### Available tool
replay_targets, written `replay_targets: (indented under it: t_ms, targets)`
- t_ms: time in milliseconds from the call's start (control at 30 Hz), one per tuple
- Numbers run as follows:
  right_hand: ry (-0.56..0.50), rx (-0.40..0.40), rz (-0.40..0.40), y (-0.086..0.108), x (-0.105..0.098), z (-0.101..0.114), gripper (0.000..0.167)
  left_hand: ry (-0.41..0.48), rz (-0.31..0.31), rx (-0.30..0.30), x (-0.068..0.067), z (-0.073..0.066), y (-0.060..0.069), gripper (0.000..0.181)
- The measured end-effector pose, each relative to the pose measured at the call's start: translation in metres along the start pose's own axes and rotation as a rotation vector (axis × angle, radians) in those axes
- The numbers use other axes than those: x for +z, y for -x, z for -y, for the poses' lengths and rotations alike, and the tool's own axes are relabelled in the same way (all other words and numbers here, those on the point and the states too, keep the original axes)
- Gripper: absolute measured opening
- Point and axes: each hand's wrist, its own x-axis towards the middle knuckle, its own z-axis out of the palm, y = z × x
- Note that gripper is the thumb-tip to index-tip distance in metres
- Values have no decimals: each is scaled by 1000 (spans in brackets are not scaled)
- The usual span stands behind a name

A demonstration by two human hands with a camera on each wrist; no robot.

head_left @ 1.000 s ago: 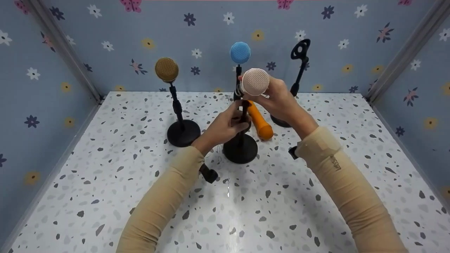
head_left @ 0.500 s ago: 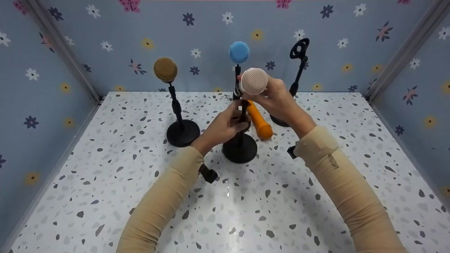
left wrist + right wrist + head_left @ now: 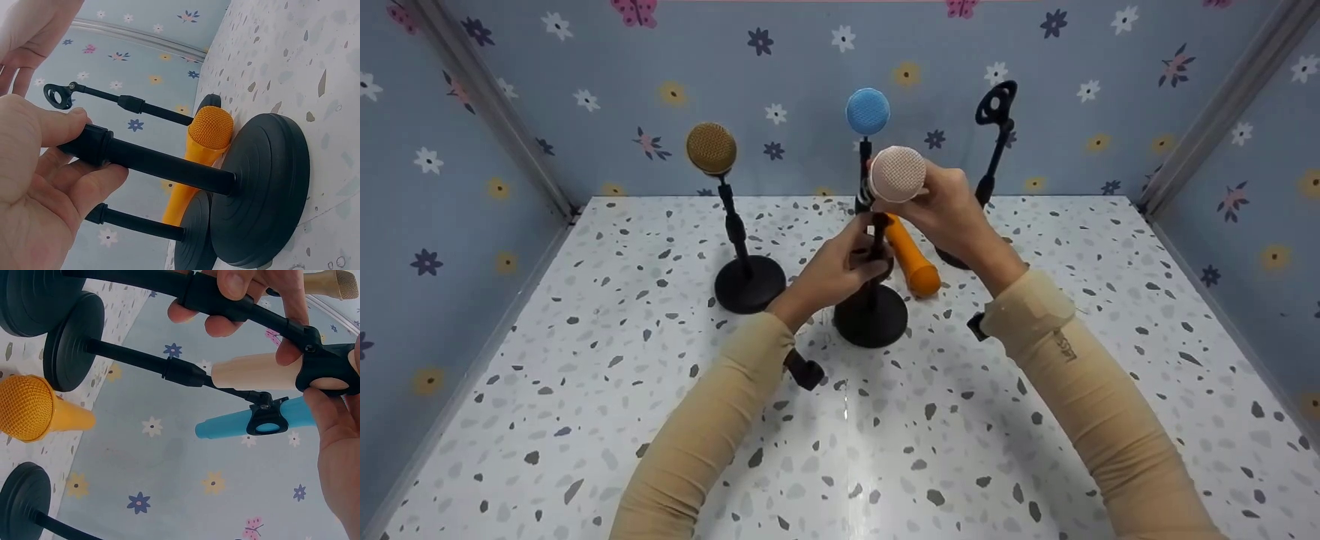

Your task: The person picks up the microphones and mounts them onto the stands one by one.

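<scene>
My left hand [image 3: 836,274] grips the pole collar of a black microphone stand [image 3: 871,319], thumb and fingers curled round it. Above it, my right hand [image 3: 952,210] holds a pale pink microphone [image 3: 898,174] near its head. In the right wrist view, that microphone's handle passes through the stand's black clip [image 3: 329,368], and the right thumb presses at the clip. The right hand's other fingers are partly hidden there. The stand's round base rests on the table, its pole upright. An orange microphone [image 3: 913,259] lies on the table just behind and right of this stand.
A gold microphone [image 3: 712,148] sits on a stand to the left. Behind my hands, a blue microphone [image 3: 868,112] is held in another stand's clip. To the right stands a black stand with a bare clip [image 3: 996,103]. Flowered walls enclose the speckled table [image 3: 607,390].
The right hand and the pale pink microphone's head have shifted very slightly left. Both hands keep their holds, and the view has drifted a little.
</scene>
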Motion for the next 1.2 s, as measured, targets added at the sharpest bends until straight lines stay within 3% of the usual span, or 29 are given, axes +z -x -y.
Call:
replay_targets:
  t_ms: [300, 700, 833, 1033, 1200]
  targets:
    - [-27, -53, -52, 2, 4, -3, 42, -4, -6, 12, 1, 2, 0, 68]
    - [5, -111, -15, 4, 4, -5, 42, 8, 7, 24, 0, 2, -1, 62]
    - [9, -118, 23, 4, 2, -4, 45, -8, 15, 30, 0, 3, -1, 60]
    - [49, -135, 139, 17, -11, -10, 63, -8, 28, 19, -2, 2, 1, 60]
    - [45, -48, 169, 43, -15, -33, 67, 0, 31, 39, -2, 3, -1, 58]
